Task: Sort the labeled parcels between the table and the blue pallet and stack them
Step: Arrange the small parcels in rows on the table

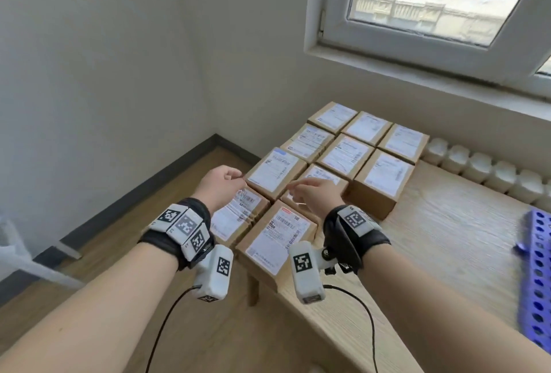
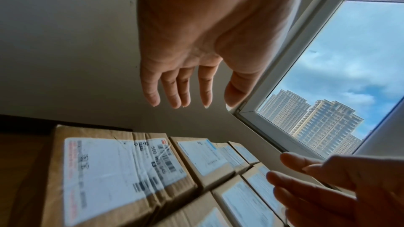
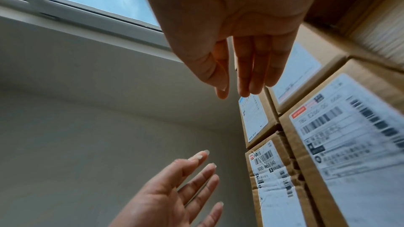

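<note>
Several brown cardboard parcels with white shipping labels lie packed in a grid on the wooden table [image 1: 432, 247]. The nearest parcel [image 1: 277, 241] sits at the table's front corner, and another parcel [image 1: 238, 214] lies beside it on the left. My left hand [image 1: 229, 177] hovers over that left parcel [image 2: 122, 175], fingers relaxed and empty. My right hand [image 1: 301, 190] hangs just above the parcels in the middle, fingers straight [image 3: 247, 75], holding nothing. The two hands are a short gap apart. The blue pallet [image 1: 536, 268] shows at the right edge.
A row of white plastic bottles [image 1: 477, 167] lines the wall behind the table. A window [image 1: 432, 0] is above them. Wooden floor [image 1: 149, 238] and a room corner lie to the left of the table. Bare tabletop lies between the parcels and the pallet.
</note>
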### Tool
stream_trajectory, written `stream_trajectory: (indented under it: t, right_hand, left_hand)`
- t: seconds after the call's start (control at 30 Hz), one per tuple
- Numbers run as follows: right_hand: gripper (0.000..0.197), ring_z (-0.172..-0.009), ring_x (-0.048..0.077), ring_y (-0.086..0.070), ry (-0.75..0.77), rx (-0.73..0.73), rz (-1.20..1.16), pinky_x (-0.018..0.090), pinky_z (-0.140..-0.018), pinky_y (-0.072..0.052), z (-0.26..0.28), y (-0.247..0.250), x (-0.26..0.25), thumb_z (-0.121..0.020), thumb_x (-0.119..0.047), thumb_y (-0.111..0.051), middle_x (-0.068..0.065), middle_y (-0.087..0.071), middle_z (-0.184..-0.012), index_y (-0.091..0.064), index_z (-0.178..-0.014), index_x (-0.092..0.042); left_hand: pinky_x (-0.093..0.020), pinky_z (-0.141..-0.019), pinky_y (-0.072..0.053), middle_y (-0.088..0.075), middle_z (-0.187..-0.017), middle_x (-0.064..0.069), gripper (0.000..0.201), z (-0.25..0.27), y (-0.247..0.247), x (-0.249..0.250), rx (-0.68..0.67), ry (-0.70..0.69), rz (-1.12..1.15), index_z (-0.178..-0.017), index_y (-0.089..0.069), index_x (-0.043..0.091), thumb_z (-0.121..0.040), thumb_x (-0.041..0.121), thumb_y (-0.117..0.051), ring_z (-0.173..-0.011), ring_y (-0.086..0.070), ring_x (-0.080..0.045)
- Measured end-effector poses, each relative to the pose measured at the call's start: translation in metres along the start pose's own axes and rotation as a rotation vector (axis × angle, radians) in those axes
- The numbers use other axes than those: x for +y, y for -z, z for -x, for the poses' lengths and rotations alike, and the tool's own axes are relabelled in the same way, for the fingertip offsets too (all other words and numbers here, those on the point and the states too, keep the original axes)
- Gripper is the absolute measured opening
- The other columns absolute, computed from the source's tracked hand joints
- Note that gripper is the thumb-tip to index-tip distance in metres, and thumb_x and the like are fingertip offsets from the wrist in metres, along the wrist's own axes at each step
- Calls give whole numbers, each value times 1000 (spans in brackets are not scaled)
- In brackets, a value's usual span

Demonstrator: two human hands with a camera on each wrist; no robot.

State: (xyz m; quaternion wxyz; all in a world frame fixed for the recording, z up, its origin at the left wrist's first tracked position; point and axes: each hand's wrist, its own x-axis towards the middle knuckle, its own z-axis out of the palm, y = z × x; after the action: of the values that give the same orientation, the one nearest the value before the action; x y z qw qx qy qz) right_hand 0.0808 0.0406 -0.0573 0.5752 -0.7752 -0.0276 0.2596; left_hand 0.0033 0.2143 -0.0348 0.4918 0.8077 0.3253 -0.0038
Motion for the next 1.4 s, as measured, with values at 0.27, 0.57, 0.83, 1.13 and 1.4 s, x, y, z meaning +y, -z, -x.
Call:
stream_trajectory:
  t: [0.27, 0.57, 0.83, 1.13, 1.4]
  right_hand:
    - [26, -81, 20, -59, -137, 91, -65, 36, -88, -55, -38, -49, -7, -88, -1, -53, 12, -66, -87, -69, -73, -17]
    - [14, -76, 19, -64, -319, 254, -70, 31, -80, -57, -50, -97, -8, -86, -8, -57, 9, -67, -87, -70, -90, -11]
    - [11, -79, 22, -62, -412, 323, -40, 37, -86, -57, -48, -110, -6, -87, -7, -57, 11, -63, -84, -65, -81, -12]
    - [16, -87, 22, -70, -434, 389, 78, 38, -82, -58, -49, -110, -4, -86, -8, -56, 7, -67, -92, -64, -99, -11]
    - [36, -96, 28, -64, -517, 307, 79, 40, -82, -58, -53, -132, -10, -86, -11, -57, 10, -57, -98, -50, -121, -7]
  left_hand:
    - [-30, -89, -38, -52, -135, -4, 39, -70, 20, -29, -84, 29, -62, -130, -53, 19, -91, 22, -58, -107, -46, -14]
    - [-35, -93, -39, -50, -136, -3, 44, -120, 35, -54, -330, 85, -83, -133, -49, 16, -92, 24, -59, -115, -47, -19]
    - [-41, -98, -39, -52, -134, -6, 30, -135, 36, -65, -498, 120, -138, -121, -51, 17, -92, 24, -57, -121, -46, -24]
    - [-41, -91, -42, -59, -115, -1, 20, -143, 27, -79, -624, 180, -153, -112, -51, 23, -93, 25, -56, -106, -52, -21]
    - [-40, -85, -49, -71, -107, -3, 31, -149, 34, -88, -685, 237, -109, -119, -60, 17, -94, 35, -55, -101, -65, -24]
